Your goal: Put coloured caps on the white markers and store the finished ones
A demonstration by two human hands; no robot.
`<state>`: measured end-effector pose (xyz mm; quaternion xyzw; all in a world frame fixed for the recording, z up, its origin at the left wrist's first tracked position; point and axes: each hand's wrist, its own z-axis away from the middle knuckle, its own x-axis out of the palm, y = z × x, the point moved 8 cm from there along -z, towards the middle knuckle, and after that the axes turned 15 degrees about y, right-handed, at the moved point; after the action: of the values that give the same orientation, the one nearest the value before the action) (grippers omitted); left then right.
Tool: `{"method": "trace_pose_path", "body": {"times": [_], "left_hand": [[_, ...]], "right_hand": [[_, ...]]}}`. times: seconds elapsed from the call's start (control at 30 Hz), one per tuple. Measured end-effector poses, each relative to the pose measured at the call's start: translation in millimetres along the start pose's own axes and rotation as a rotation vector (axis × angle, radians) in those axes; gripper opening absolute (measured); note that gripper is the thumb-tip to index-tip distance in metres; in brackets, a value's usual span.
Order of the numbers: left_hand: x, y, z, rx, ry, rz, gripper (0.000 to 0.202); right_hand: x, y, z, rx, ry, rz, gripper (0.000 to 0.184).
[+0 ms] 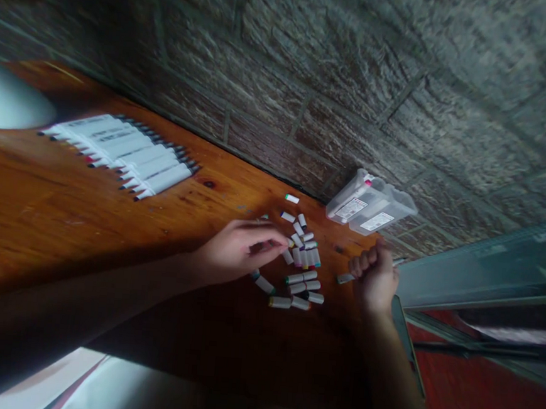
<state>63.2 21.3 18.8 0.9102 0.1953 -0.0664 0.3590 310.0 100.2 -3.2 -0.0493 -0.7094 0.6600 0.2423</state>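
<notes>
My left hand (241, 249) lies on the wooden table (65, 207), its fingertips pinched at the edge of a heap of loose marker caps (301, 273); what they grip is too small to name. My right hand (375, 277) is curled into a fist around a white marker (345, 277), whose ends stick out on both sides of the fist. A row of several white markers (126, 152) lies side by side at the far left of the table.
A clear plastic marker case (370, 206) lies on its side against the stone-tile wall (358, 79). A pale rounded object (7, 101) sits at the far left. The table's right edge drops to a red floor (475, 397). My lap shows below the table.
</notes>
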Motion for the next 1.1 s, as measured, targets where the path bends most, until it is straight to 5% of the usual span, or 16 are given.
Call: {"method": "trace_pose_path", "body": {"times": [0.27,0.73,0.9,1.1], "left_hand": [[-0.9,-3.4,-0.2,-0.028,0.008,0.009,0.011],[-12.0,3.3,-6.2,-0.012,0.079,-0.012,0.017],[-1.1,5.4,-1.4,0.003,-0.028,-0.014,0.023],[21.4,9.0,9.7,0.01,-0.181,-0.034,0.03]], "right_hand": [[3.8,4.6,0.9,-0.04,-0.003,0.029,0.044],[4.9,-9.8,4.9,-0.158,-0.091,0.064,0.061],[8.6,-5.9,23.5,-0.156,-0.095,0.174,0.071],[31.5,16.5,51.6,-0.119,-0.279,0.329,0.047]]}}
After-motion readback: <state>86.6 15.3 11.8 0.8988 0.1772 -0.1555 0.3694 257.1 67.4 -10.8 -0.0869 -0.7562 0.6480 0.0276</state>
